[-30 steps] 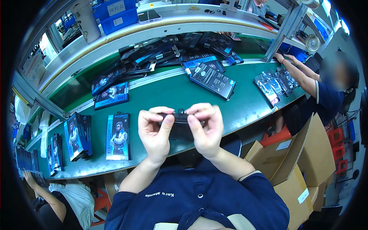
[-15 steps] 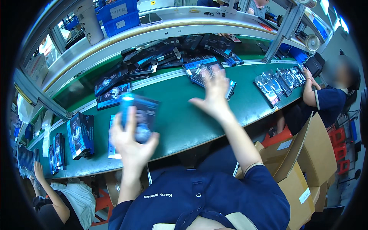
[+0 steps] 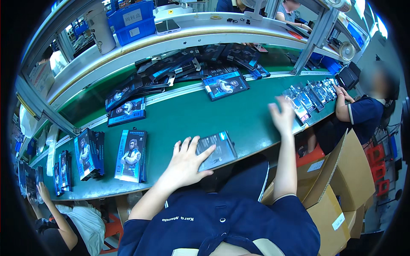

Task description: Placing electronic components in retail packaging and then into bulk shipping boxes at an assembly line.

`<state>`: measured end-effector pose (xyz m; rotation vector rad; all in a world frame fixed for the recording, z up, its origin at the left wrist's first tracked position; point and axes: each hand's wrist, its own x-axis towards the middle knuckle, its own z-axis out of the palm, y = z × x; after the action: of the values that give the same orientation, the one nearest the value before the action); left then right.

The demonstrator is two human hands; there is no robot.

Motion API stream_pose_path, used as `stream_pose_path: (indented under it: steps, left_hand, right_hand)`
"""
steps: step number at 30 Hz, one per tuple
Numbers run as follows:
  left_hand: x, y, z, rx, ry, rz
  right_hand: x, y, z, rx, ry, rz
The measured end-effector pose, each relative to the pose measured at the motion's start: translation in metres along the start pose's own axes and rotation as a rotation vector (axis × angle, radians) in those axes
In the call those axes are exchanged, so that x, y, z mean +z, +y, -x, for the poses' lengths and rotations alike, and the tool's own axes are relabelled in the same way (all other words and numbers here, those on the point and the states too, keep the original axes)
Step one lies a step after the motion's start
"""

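Near the table's front edge lies a flat, dark box [image 3: 223, 150] with small pale print on its upper side. My left hand [image 3: 183, 160] rests over its left end, fingers spread and thumb apart. Off to the right, my right hand [image 3: 282, 116] is raised with fingers apart and holds nothing. Closest to it is a row of clear plastic trays [image 3: 304, 102]. Left of my left hand, a small stack of blue-and-black boxes [image 3: 131, 155] shows a printed figure. Another such box [image 3: 225, 85] lies alone toward the back.
A loose heap of boxes [image 3: 171, 64] fills the back channel beneath a white shelf [image 3: 192, 32]. More boxes [image 3: 89, 153] stand at the left. Co-workers sit at both ends, one with hands [image 3: 344, 94] at the trays. Open cartons [image 3: 329, 192] stand at the lower right.
My left hand, which held a box up at the left, has moved right and down onto the flat box. My right hand has left the back boxes and swung right toward the trays.
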<state>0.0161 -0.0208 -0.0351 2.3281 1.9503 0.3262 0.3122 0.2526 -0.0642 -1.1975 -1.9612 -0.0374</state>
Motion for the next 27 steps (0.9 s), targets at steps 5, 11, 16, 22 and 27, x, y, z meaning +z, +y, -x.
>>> stream_pose_path:
  steps: [5, 11, 16, 22, 27]
  left_hand:
    - [-0.01, 0.013, -0.006, 0.026, -0.038, 0.013]
    - [0.014, 0.031, -0.029, 0.181, 0.117, 0.074]
    - [-0.01, 0.022, -0.024, 0.027, 0.174, 0.162]
    - [-0.042, 0.035, -0.037, 0.043, 0.321, 0.468]
    - [-0.045, 0.021, -0.034, 0.325, 0.85, 0.521]
  right_hand:
    - [-0.015, 0.059, 0.033, 0.364, 0.022, 0.437]
    - [-0.021, 0.092, 0.068, 0.716, 0.449, 0.243]
    - [-0.076, 0.033, 0.071, 0.837, 0.171, -0.53]
    - [-0.074, -0.118, 0.069, 0.614, 0.101, -1.426]
    - [-0.048, -0.14, 0.076, 0.826, -0.105, -1.491]
